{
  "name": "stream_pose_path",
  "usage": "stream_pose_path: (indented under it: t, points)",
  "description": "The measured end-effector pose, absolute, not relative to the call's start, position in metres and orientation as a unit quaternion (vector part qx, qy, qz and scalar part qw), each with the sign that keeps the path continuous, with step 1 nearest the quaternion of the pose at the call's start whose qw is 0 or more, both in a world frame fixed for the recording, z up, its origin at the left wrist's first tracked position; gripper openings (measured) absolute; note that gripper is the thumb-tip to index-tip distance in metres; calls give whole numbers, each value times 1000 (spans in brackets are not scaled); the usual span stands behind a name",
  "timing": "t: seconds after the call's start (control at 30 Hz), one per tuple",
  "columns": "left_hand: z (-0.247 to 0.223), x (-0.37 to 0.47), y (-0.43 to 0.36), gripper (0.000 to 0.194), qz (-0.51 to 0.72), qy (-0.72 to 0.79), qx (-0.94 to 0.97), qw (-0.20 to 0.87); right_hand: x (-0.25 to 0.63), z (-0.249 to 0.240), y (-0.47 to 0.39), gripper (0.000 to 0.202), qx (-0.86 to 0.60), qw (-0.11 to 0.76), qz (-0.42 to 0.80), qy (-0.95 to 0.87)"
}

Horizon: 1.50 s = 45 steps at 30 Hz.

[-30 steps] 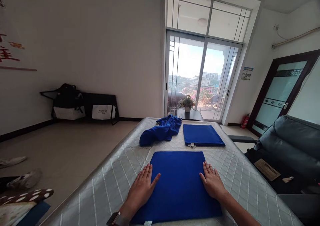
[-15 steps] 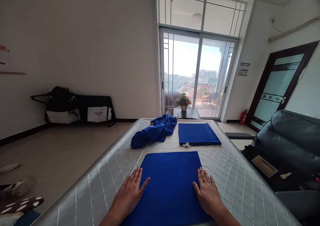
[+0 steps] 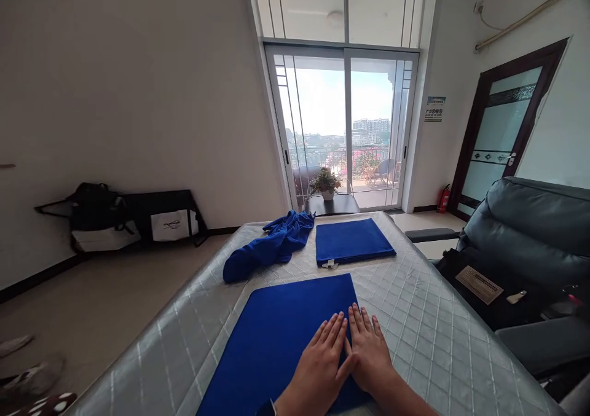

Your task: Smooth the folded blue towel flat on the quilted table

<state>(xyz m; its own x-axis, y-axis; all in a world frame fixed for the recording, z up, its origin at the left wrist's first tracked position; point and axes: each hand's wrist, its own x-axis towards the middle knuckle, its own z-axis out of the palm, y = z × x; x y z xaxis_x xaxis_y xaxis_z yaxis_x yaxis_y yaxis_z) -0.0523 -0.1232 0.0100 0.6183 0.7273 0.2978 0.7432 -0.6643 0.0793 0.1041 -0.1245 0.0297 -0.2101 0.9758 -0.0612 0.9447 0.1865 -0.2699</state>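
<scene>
A blue folded cloth [image 3: 271,336] lies flat on the silvery quilted table cover [image 3: 410,324] in front of me. My left hand [image 3: 322,361] rests flat on the right part of the cloth, fingers stretched forward. Right beside it, my right hand [image 3: 369,348] lies flat along the cloth's right edge, fingers extended; the two thumbs touch or overlap. Farther back sits a second, neatly folded blue cloth [image 3: 354,241] with a white tag on its near edge. To its left a crumpled blue cloth [image 3: 271,244] is heaped.
A potted plant [image 3: 326,182] stands on a small dark table beyond the far edge. A dark leather armchair [image 3: 534,238] is close on the right, with a brown card [image 3: 479,284] on it. Bags [image 3: 173,224] lie by the left wall.
My left hand has moved from the cloth's left edge across to the right, beside my right hand. The view has turned slightly to the right.
</scene>
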Motion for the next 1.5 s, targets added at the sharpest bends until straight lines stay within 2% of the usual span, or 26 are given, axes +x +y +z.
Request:
stream_pose_path:
  t: [0.2, 0.57, 0.7, 0.97, 1.27, 1.5]
  points:
    - [0, -59, -101, 60, -140, -457, -878, 20, 103, 26, -122, 64, -648, 73, 133, -746]
    - [-16, -210, -119, 70, -101, -607, -788, 26, 102, 27, -122, 69, -660, 88, 134, -734]
    - [-24, -241, -123, 71, -107, -636, -764, 15, 101, 25, -121, 70, -665, 77, 120, -733]
    - [-21, -240, -123, 75, -120, -635, -763, 17, 98, 21, -120, 70, -670, 54, 91, -735]
    - [-22, -242, -126, 74, -145, -624, -767, 19, 92, 40, -137, 68, -670, 33, 76, -738]
    - [-25, -240, -124, 77, -134, -632, -763, 24, 93, 33, -165, 69, -667, 49, 96, -737]
